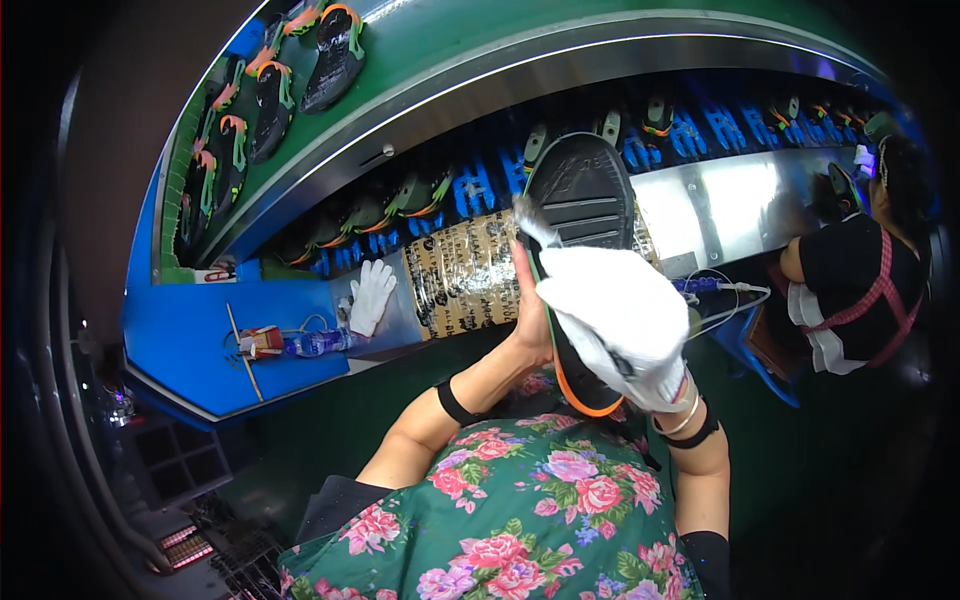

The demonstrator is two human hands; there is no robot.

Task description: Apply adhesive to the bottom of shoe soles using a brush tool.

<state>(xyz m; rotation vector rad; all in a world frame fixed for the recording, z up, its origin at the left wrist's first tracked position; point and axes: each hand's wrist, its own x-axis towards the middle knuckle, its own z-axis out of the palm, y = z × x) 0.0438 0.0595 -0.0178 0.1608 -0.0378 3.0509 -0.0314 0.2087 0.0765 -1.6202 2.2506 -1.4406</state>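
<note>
At frame centre, a bare left hand [534, 318] grips a black shoe [582, 185] by its edge, seemingly steadying it flat side up beneath the gloved right hand [618, 315], apparently closed around a brush [536, 221].

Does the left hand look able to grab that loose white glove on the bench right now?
Probably not without letting go first: the left hand seems occupied holding the black shoe sole. Otherwise the way looks fairly free, with only the taped brown cardboard lying between it and the loose white glove.
</note>
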